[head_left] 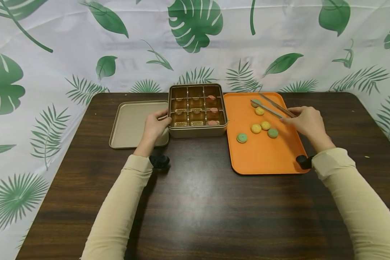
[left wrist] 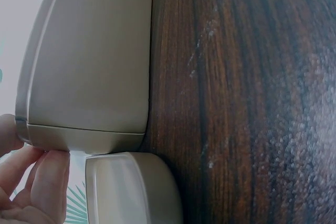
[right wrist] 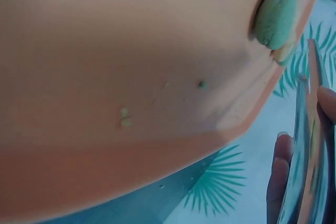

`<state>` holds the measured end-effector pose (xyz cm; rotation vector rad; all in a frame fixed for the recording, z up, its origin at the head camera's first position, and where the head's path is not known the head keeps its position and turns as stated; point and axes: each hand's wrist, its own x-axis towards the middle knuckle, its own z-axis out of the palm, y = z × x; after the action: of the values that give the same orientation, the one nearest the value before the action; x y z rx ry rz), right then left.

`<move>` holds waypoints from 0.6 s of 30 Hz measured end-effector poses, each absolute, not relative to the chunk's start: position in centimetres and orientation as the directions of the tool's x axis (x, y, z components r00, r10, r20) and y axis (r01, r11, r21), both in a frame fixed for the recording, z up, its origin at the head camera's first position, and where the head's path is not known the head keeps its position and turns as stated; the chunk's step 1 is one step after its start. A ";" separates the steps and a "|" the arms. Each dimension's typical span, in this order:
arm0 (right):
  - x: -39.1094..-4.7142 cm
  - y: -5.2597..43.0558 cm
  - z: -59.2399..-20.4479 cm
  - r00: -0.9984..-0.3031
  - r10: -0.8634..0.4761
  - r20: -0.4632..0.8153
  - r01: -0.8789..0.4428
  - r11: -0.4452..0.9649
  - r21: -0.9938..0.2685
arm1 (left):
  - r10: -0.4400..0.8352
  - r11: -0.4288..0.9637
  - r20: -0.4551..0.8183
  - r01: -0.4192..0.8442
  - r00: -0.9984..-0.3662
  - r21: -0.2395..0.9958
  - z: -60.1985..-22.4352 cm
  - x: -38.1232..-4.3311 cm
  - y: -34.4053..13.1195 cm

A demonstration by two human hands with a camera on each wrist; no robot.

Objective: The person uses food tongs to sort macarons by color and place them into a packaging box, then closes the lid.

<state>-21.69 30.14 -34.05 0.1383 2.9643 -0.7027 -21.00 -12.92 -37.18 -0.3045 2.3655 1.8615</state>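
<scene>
My left hand (head_left: 154, 127) pinches the left rim of a gold tin box (head_left: 198, 132), thumb at the top edge and fingers against the side wall, as the left wrist view also shows. Inside is a gold divided insert, with pink macarons (head_left: 213, 110) down its right column. My right hand (head_left: 307, 122) grips metal tongs (head_left: 269, 108) above the orange tray (head_left: 263, 159). The tongs' tips are apart, over a green macaron (head_left: 255, 103) at the tray's far side. Yellow macarons (head_left: 256, 128) and other green macarons (head_left: 273, 133) lie nearer on the tray.
Left of the box, a gold lid (head_left: 133, 124) lies flat on the dark wooden table (head_left: 195, 202). A white cloth with green leaves (head_left: 143, 43) hangs behind the table. Crumbs (right wrist: 125, 119) dot the tray.
</scene>
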 end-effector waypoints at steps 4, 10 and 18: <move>-21.9 30.5 -34.2 -0.991 0.063 -0.115 0.106 0.904 -0.414 | -0.090 0.235 -0.213 -0.229 -0.973 0.945 -37.1 -21.0 -12.9; -22.1 30.8 -34.0 -0.987 0.052 -0.151 0.106 0.919 -0.380 | -0.096 0.253 -0.212 -0.230 -0.973 0.940 -37.1 -21.0 -12.8; -22.7 31.0 -33.6 -0.979 0.027 -0.204 0.104 0.919 -0.381 | -0.099 0.233 -0.212 -0.229 -0.972 0.945 -37.0 -21.1 -12.8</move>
<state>-22.70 30.97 -33.63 0.0995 2.8844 -0.5882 -21.07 -12.81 -37.04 -0.3186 2.3803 1.8555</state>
